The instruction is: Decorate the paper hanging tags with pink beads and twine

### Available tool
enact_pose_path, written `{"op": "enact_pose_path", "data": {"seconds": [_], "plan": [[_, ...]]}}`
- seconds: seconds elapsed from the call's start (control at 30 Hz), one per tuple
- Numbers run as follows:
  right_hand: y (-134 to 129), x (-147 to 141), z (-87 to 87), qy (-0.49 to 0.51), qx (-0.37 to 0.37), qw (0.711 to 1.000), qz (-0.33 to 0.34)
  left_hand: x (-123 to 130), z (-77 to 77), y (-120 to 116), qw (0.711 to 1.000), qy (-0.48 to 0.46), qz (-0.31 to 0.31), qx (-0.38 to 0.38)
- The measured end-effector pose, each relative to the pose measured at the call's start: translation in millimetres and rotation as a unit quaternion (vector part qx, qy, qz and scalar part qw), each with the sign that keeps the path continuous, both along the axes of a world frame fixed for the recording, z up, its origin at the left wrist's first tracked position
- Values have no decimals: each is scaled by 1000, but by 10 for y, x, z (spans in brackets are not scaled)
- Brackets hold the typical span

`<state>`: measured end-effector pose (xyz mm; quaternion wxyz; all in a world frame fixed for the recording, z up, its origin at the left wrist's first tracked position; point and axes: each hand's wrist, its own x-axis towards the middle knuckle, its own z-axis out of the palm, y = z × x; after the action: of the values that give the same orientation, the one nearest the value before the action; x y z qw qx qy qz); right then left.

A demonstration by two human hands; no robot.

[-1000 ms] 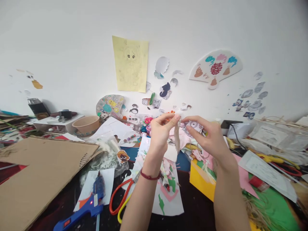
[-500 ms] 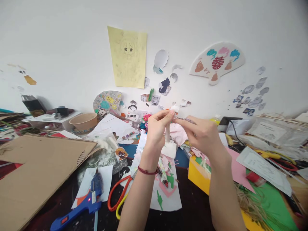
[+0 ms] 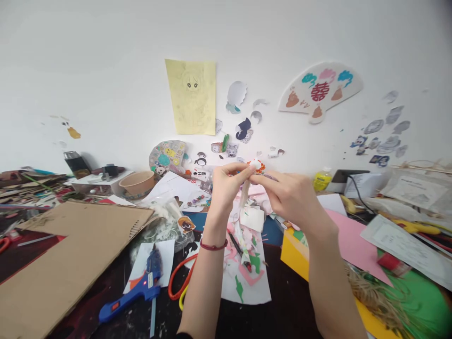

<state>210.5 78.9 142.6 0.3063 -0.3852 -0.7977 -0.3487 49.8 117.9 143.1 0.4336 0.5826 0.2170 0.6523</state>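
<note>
My left hand [image 3: 229, 186] pinches a small white and orange piece [image 3: 257, 165] in front of the wall. Pale tassel-like strands [image 3: 244, 194] hang below the fingers. My right hand [image 3: 291, 195] meets it from the right, its fingertips pressed at the lower edge of the same piece. Below the hands, a white sheet [image 3: 254, 294] carries pink and green paper scraps and a dark pen [image 3: 236, 245]. A white block-like piece [image 3: 252, 219] sits just behind the scraps.
Left of my forearm lie a blue glue gun [image 3: 143, 287] with its light on and red-handled scissors [image 3: 176, 278]. Brown cardboard [image 3: 81, 245] covers the left side. Yellow paper [image 3: 294, 254], pink paper [image 3: 356, 245] and twine [image 3: 367, 292] lie at right.
The view has shifted slightly, so the table things appear farther right. Both hands remain together at the small piece, and more of its orange edge shows.
</note>
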Motion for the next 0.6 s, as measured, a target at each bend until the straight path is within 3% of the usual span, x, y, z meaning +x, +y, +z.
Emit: {"op": "enact_pose_path", "data": {"seconds": [0.2, 0.3, 0.4, 0.47, 0.6], "plan": [[59, -38, -30, 19, -39, 999, -29, -61, -27, 73, 999, -17, -34, -17], [47, -59, -13, 77, -80, 993, 24, -102, -53, 149, 997, -38, -56, -43], [17, -63, 32, 190, -138, 967, 96, -141, -77, 218, 991, -67, -99, -58], [21, -48, 55, 237, -154, 954, 101, -154, -96, 256, 985, -77, -141, -59], [98, -3, 42, 227, -208, 946, 103, -136, -138, 313, 972, -76, -214, -57]]}}
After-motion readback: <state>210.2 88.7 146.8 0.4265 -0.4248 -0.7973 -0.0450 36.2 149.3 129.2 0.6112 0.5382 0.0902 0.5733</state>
